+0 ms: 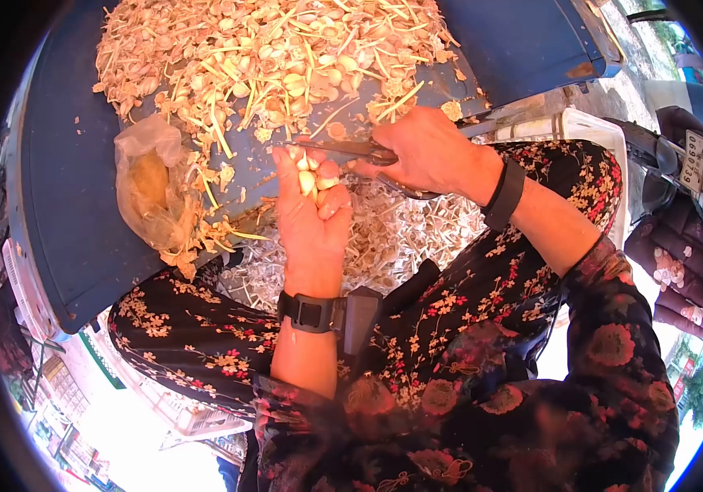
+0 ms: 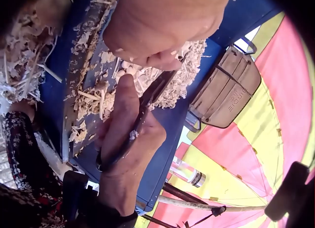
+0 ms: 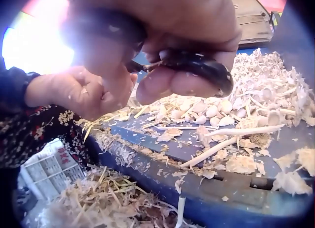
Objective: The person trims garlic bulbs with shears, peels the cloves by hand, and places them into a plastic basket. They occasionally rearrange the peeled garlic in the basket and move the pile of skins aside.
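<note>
Left hand [image 1: 312,215] curls round garlic cloves [image 1: 310,174]; right hand [image 1: 427,152] grips scissors [image 1: 351,150] just above them

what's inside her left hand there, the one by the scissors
The left hand grips a few pale garlic cloves, which show above the curled fingers. How many more sit deeper in the palm is hidden. The scissors meet them from the right hand.
</note>
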`<state>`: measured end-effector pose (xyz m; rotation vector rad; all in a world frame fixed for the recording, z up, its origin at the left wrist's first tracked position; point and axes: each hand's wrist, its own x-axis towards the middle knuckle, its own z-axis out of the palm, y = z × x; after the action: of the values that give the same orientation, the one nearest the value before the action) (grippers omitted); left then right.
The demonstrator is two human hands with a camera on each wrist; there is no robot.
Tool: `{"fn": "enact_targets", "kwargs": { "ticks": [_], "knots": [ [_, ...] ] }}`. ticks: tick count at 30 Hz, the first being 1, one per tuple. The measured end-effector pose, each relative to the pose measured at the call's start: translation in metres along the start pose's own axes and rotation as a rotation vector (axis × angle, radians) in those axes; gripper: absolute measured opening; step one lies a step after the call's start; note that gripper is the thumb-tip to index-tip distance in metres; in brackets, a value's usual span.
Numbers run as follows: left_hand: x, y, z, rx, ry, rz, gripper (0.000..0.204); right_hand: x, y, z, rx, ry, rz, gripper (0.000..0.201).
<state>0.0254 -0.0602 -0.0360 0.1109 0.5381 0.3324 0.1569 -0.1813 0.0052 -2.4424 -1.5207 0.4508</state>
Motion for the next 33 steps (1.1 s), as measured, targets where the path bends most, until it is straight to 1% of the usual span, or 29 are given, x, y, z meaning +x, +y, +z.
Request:
{"fn": "enact_targets", "kwargs": {
  "ticks": [3,5,6,7,8,9,10,11,12,14,16,17,18,20,22,23,24,26,27,28,29,30,32,33],
  "knots": [
    [-0.002,0.004,0.005,-0.145,-0.095,-0.052,0.03,-0.002,-0.003,0.003,0.228,0.021,-0.032,0.048],
    [-0.011,0.012,0.015,-0.206,-0.121,-0.09,0.031,-0.001,-0.004,0.0,0.349,0.069,-0.024,0.048],
    [-0.021,0.023,0.019,-0.226,-0.122,-0.079,0.031,0.001,-0.001,0.004,0.498,0.048,0.083,0.046],
    [-0.038,0.037,0.027,-0.205,-0.153,-0.062,0.031,0.0,0.004,0.006,0.537,0.079,0.111,0.042],
    [-0.058,0.054,0.035,-0.181,-0.176,-0.048,0.031,-0.001,-0.001,0.002,0.765,0.003,0.341,0.04],
    [-0.082,0.076,0.042,-0.154,-0.23,0.006,0.031,0.0,0.002,-0.003,0.778,0.039,0.302,0.037],
    [-0.109,0.101,0.043,-0.132,-0.293,0.1,0.033,0.002,0.014,0.003,0.562,0.098,0.246,0.036],
    [-0.132,0.127,0.038,-0.185,-0.439,0.203,0.034,0.003,0.017,0.004,0.537,0.16,0.2,0.035],
    [-0.157,0.155,0.03,-0.192,-0.5,0.331,0.033,0.003,0.01,0.003,0.565,0.201,0.232,0.033],
    [-0.209,0.206,0.007,-0.089,-0.399,0.662,0.033,0.002,0.016,0.008,0.603,0.216,0.216,0.03],
    [-0.246,0.251,-0.041,0.274,-0.041,0.995,0.032,-0.001,0.015,0.007,0.609,0.146,0.251,0.029],
    [-0.253,0.27,-0.077,0.556,0.308,1.13,0.036,-0.001,0.012,0.007,0.611,0.113,0.276,0.028],
    [-0.253,0.286,-0.113,0.832,0.662,1.223,0.041,0.0,0.003,0.007,0.638,0.085,0.249,0.029],
    [-0.251,0.296,-0.17,1.12,1.064,0.796,0.054,0.0,-0.013,0.003,0.656,0.058,0.219,0.03],
    [-0.264,0.298,-0.226,1.281,1.21,0.542,0.077,-0.004,-0.012,0.009,0.791,0.051,0.232,0.03],
    [-0.274,0.305,-0.264,1.369,1.224,0.532,0.076,-0.005,-0.014,0.005,0.8,0.015,0.232,0.029],
    [-0.282,0.308,-0.289,1.46,1.246,0.519,0.075,-0.007,-0.011,0.008,0.775,0.024,0.227,0.028],
    [-0.287,0.306,-0.276,1.666,1.209,0.626,0.074,-0.006,-0.016,0.002,0.789,0.037,0.224,0.029],
    [-0.284,0.306,-0.263,1.439,1.186,0.854,0.073,-0.005,-0.018,0.002,0.792,0.033,0.247,0.029],
    [-0.269,0.298,-0.221,1.172,1.141,1.052,0.058,-0.004,-0.02,0.001,0.798,0.03,0.269,0.029],
    [-0.258,0.287,-0.17,1.229,1.069,1.175,0.049,-0.003,-0.022,0.0,0.804,0.028,0.291,0.03],
    [-0.247,0.271,-0.121,1.28,0.991,1.303,0.04,-0.002,-0.02,0.002,0.757,0.052,0.254,0.029],
    [-0.226,0.233,-0.045,1.352,0.763,1.314,0.028,0.002,-0.018,0.008,0.66,0.092,0.177,0.029],
    [-0.208,0.207,-0.003,1.422,0.627,1.088,0.027,0.002,-0.024,0.005,0.737,0.075,0.204,0.03]
  ]
}}
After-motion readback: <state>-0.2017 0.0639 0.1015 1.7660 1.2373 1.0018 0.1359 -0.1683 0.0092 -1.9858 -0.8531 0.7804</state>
